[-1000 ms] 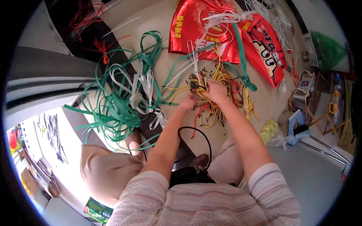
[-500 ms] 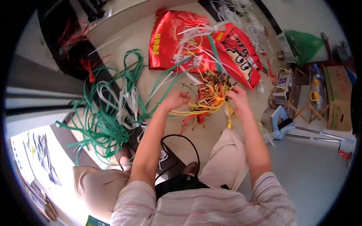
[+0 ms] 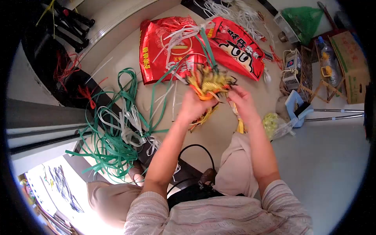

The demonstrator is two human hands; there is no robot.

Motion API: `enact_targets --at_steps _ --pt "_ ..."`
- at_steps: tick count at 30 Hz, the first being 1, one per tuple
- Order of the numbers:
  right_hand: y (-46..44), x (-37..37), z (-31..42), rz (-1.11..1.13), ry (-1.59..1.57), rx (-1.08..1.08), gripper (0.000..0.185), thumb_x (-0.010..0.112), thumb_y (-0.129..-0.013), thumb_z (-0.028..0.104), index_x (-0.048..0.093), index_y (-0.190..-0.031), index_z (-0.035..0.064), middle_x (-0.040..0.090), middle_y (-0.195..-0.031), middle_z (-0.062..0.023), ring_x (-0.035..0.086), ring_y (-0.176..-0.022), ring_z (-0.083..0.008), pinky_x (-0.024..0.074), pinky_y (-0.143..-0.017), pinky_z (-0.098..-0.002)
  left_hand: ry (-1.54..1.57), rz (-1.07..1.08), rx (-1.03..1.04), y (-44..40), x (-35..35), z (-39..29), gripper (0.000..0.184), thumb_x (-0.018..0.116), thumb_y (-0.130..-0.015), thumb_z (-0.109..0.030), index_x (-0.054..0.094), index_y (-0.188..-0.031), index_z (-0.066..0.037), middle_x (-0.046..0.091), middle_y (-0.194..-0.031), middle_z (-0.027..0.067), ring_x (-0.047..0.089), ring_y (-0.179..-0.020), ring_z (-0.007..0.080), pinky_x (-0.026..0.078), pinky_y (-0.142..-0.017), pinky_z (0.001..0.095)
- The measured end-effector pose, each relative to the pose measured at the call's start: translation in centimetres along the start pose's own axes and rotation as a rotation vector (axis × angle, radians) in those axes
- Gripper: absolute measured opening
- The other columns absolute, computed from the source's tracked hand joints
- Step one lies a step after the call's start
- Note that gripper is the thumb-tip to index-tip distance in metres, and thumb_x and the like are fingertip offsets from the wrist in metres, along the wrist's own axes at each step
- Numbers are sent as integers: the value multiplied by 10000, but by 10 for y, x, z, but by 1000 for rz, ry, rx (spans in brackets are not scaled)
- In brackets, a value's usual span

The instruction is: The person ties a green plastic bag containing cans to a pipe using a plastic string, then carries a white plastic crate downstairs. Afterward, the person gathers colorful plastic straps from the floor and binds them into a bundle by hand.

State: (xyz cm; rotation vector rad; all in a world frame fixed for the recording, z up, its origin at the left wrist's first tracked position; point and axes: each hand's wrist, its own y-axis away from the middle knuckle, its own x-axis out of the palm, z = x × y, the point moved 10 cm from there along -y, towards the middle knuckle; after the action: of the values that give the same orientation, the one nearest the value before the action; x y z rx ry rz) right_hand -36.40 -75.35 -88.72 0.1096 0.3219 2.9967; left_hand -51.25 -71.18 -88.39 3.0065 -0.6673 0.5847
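A bundle of yellow, orange and black cords (image 3: 211, 83) is lifted off the floor in front of me. My left hand (image 3: 194, 106) is wrapped round its left side, and part of the bundle hangs below that hand. At the right end of the bundle, my right hand (image 3: 242, 102) has its fingers pinched together at the dark cord tips; what lies between them is too small to make out. A yellow strip (image 3: 240, 125) hangs beneath my right hand. Behind the bundle lie a red bag (image 3: 156, 51) and a second red bag with a cartoon face (image 3: 239, 49).
Green straps (image 3: 113, 152) and white straps (image 3: 129, 125) lie tangled on the left. White strings (image 3: 235, 19) are heaped at the back. On the right stand a blue dustpan (image 3: 293, 107), a plastic bag (image 3: 274, 125), a rack with a bottle (image 3: 329, 62) and a cardboard box (image 3: 350, 66).
The cords have been gathered and raised from the floor. My left hand has moved from beside them to a hold on them. The view has shifted.
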Motion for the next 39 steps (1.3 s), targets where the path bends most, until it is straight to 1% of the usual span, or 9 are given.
enact_targets --at_steps 4,10,13,19,25,33,36,37,39 --pt "5 13 20 83 77 6 376 618 -757 181 541 -1101 48 566 -1052 -46 472 -1040 -132 347 -886 -283 264 36 -66 -4 -11 -37 449 655 -603 55 525 -1029 -2 580 -963 32 539 -858 116 437 -768 254" --pt "20 50 35 175 466 -201 471 676 -705 226 523 -1109 40 542 -1101 -64 443 -1079 -152 316 -930 -300 -133 139 -74 3 17 -16 346 663 -607 -123 589 -935 -44 613 -843 96 581 -764 178 449 -714 284" --pt "36 31 0 61 198 212 532 705 -661 213 503 -1117 26 541 -1088 -46 483 -1008 -142 372 -877 -280 -299 276 -23 12 52 -13 345 654 -582 -169 589 -893 -34 600 -788 157 591 -737 256 454 -680 319" --pt "33 54 44 156 40 28 397 678 -697 206 562 -1033 31 573 -980 -12 521 -865 -110 431 -757 -262 -355 349 -192 23 72 11 293 644 -553 -161 531 -679 78 565 -682 226 578 -685 341 459 -621 389" --pt "40 9 -1 191 484 443 358 650 -731 214 575 -1023 22 581 -944 -9 523 -837 -104 411 -776 -250 -777 221 -145 25 73 23 213 601 -540 -157 630 -733 -71 578 -685 164 558 -682 338 456 -632 400" --pt "35 23 47 -33 162 -10 329 588 -752 136 523 -1042 -5 578 -933 -82 560 -779 -177 462 -719 -300 -260 306 -195 35 87 29 370 686 -573 -248 587 -860 -38 612 -733 103 587 -677 226 464 -635 336" --pt "35 -6 64 -92 -156 -59 400 545 -732 60 433 -1112 -2 550 -930 -91 531 -751 -180 451 -746 -343 -258 544 -229 52 101 73 411 709 -560 -294 586 -849 -29 610 -746 84 577 -677 169 459 -634 303" --pt "37 -21 72 -92 -288 -100 396 537 -734 57 420 -1108 2 535 -922 -83 511 -734 -166 439 -748 -343 -215 698 -526 72 103 93 460 718 -538 -314 588 -874 -29 611 -758 106 579 -672 186 456 -631 311" --pt "43 -46 87 -101 -486 -183 379 524 -735 52 396 -1089 11 493 -899 -64 468 -700 -142 410 -739 -335 -412 742 -385 80 101 119 486 725 -521 -331 589 -877 -30 609 -756 120 579 -680 205 453 -640 324"
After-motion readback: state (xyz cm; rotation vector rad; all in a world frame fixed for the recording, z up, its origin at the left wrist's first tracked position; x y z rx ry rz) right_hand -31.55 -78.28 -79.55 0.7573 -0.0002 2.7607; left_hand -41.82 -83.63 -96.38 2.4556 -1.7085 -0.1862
